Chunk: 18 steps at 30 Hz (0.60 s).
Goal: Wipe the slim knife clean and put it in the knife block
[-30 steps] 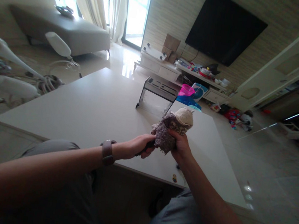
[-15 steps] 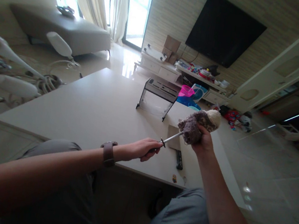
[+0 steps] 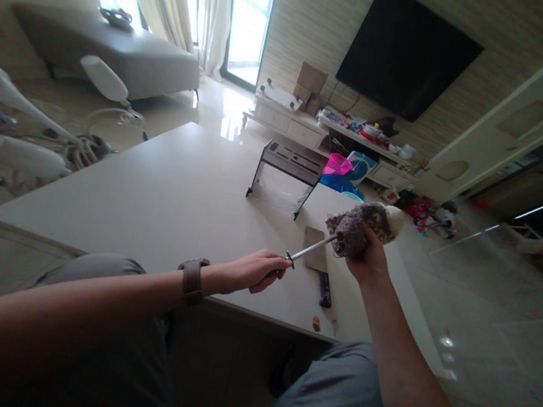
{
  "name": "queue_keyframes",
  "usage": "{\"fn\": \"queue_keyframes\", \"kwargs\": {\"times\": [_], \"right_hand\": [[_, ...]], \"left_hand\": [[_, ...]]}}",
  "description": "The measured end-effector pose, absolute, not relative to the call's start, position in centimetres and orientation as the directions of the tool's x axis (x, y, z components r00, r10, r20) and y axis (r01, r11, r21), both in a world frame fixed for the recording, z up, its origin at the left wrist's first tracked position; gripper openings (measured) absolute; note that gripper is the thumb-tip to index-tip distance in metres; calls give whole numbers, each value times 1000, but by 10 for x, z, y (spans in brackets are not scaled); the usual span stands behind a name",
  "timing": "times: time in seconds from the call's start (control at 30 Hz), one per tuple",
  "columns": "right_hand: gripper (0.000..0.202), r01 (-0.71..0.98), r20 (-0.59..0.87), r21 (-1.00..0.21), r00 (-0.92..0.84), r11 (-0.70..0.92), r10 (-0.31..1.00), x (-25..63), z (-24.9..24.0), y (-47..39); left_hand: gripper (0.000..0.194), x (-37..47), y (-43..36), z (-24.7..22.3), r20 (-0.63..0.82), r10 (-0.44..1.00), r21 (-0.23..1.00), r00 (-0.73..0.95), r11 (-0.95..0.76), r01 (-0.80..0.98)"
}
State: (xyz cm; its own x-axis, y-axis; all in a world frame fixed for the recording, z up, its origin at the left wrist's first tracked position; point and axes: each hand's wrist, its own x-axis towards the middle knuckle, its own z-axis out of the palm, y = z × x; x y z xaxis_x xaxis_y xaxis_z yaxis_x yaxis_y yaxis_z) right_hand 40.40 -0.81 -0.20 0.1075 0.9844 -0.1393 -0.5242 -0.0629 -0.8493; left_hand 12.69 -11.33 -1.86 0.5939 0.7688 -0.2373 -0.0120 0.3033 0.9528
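My left hand (image 3: 262,271) is closed round the handle of a honing steel (image 3: 313,247), its pale rod slanting up to the right. My right hand (image 3: 371,256) grips a bunched fluffy cloth (image 3: 352,232), grey-purple with a cream part, and the rod's far end is hidden in it. Below the rod a cleaver (image 3: 316,250) lies flat on the white table (image 3: 161,195), its black handle pointing toward me. Behind it stands a knife rack (image 3: 290,159) with a slotted dark top and clear sides.
Two small items lie by the near table edge, one a brown-yellow piece (image 3: 316,323). Beyond the table are a pink basket (image 3: 338,164), a low TV cabinet (image 3: 283,121) and a wall-mounted television (image 3: 411,51). White chair-like parts (image 3: 104,78) stand at the left.
My left hand has drawn the honing steel slightly down and left, showing more rod outside the cloth. My right hand keeps its hold on the cloth, nearly in place.
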Motion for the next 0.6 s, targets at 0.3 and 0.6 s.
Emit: {"fn": "queue_keyframes", "kwargs": {"times": [0.3,0.6], "right_hand": [[26,-495,-249,-835,-44,-238,967,335,-19,-45],[34,-461,-261,-852,-37,-248,965,309,-31,-60]], "left_hand": [[34,131,-108,-20,-242,813,938,530,337,-87],[41,130,-103,-29,-215,818,945,533,312,-99]]}}
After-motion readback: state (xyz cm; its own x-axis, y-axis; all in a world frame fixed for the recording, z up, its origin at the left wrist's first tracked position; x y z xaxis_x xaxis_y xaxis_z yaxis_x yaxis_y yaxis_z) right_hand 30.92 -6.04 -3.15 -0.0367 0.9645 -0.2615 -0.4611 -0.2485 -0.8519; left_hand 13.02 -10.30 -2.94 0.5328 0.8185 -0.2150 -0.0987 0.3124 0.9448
